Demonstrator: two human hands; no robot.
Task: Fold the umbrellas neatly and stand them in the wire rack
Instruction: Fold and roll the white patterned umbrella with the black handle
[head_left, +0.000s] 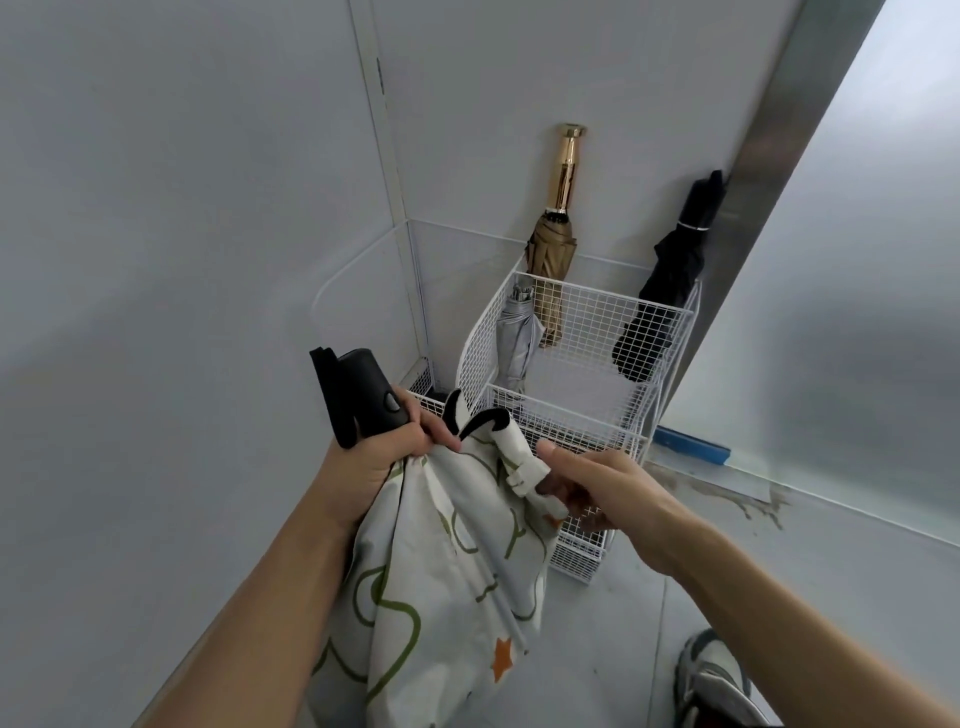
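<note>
Head cam showed the left hand (374, 462) gripping the patterned umbrella (441, 571) below its black handle (363, 395), right hand (597, 493) pinching the strap (524, 467), just before the wire rack (480, 343). Mid-fold, I'd say; next needed that strap wrapped snug.

my left hand (382, 457) is curled tight in a grip, right hand (597, 493) pinching, both forearms stretched forward

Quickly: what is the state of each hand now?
The left hand grips the umbrella at its handle.
The right hand pinches the strap.
</note>
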